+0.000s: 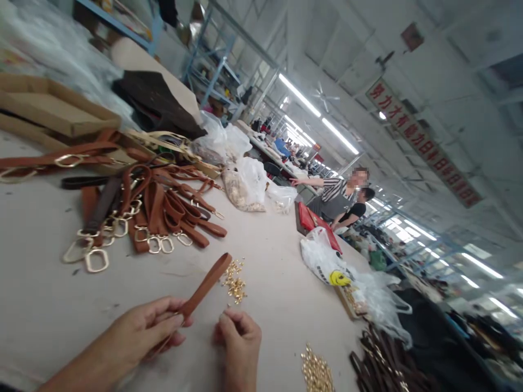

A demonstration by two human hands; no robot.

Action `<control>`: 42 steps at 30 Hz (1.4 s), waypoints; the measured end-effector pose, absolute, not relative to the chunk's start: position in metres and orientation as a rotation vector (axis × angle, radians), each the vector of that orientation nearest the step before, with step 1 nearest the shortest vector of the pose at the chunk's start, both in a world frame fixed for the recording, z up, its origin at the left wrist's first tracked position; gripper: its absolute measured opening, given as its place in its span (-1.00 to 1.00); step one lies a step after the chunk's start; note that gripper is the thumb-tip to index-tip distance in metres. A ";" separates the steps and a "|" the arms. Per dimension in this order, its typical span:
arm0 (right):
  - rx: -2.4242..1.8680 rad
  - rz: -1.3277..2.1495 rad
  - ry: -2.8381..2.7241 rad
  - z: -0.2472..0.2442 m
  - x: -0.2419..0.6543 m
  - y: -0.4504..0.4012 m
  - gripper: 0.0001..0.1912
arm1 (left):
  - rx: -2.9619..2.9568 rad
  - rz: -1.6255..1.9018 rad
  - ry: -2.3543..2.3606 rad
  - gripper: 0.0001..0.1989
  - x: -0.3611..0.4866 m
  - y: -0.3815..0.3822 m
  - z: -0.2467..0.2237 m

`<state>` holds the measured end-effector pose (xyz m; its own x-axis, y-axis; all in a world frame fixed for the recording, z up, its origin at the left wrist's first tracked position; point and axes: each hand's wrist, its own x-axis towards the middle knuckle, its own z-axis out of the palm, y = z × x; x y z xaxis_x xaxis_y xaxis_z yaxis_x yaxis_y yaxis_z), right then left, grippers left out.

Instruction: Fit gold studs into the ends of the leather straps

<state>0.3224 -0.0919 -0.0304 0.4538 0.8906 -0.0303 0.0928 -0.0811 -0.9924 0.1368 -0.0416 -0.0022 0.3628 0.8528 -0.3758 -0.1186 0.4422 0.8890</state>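
My left hand (153, 326) grips a brown leather strap (208, 280) between thumb and fingers, its looped end pointing up and right. Close by on the right, my right hand (239, 337) is closed in a pinch at the table surface; something tiny shows at its fingertips, too small to name. Just beyond it lies a scatter of small gold metal pieces (236, 283). A second pile of gold pieces (316, 370) is at the lower right. Brown straps with gold rings (157, 212) are heaped at the upper left.
A cardboard tray (61, 109) and dark leather (153, 100) lie at the back left. Plastic bags (245, 185) stand behind. On the right are a smiley-face bag (322, 258), a red item (318, 226) and dark straps (379, 359). Other people (339, 196) are across the table.
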 end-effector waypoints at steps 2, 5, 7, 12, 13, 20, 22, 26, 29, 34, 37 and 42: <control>-1.468 0.885 -0.805 -0.031 0.324 -0.094 -0.74 | 0.855 0.719 0.932 -0.54 0.143 -0.045 -0.005; -1.406 0.946 -0.638 -0.028 0.322 -0.100 -0.67 | 0.902 0.713 0.881 -0.57 0.146 -0.054 -0.006; -1.368 0.987 -0.574 -0.025 0.320 -0.105 -0.64 | 0.939 0.709 0.871 -0.59 0.146 -0.060 -0.006; -1.318 1.065 -0.573 -0.022 0.310 -0.114 -0.68 | 0.975 0.708 0.823 -0.66 0.145 -0.065 -0.005; -1.321 1.063 -0.591 -0.021 0.308 -0.116 -0.69 | 0.965 0.708 0.822 -0.67 0.144 -0.065 -0.005; -1.213 1.106 -0.600 -0.014 0.294 -0.118 -0.76 | 0.933 0.736 0.775 -0.73 0.143 -0.068 0.002; -1.207 1.105 -0.580 -0.014 0.292 -0.117 -0.75 | 0.949 0.743 0.763 -0.75 0.143 -0.069 0.003; -1.227 1.069 -0.535 -0.018 0.292 -0.116 -0.74 | 0.993 0.748 0.771 -0.73 0.144 -0.069 -0.002; -1.244 1.062 -0.577 -0.021 0.292 -0.116 -0.74 | 1.021 0.750 0.768 -0.73 0.144 -0.068 -0.004; -1.241 1.130 -0.617 -0.020 0.289 -0.116 -0.74 | 1.030 0.763 0.771 -0.80 0.145 -0.070 -0.003; -1.266 1.141 -0.566 -0.021 0.288 -0.115 -0.71 | 0.997 0.753 0.803 -0.82 0.147 -0.069 -0.003; -1.540 0.925 -0.657 -0.027 0.297 -0.114 -0.60 | 0.885 0.690 0.869 -0.82 0.150 -0.057 -0.006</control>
<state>0.2971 -0.1137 -0.0267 0.5303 0.8247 -0.1965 -0.0862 -0.1782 -0.9802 0.1502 -0.0569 -0.0062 0.4813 0.8045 -0.3480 -0.1561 0.4693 0.8691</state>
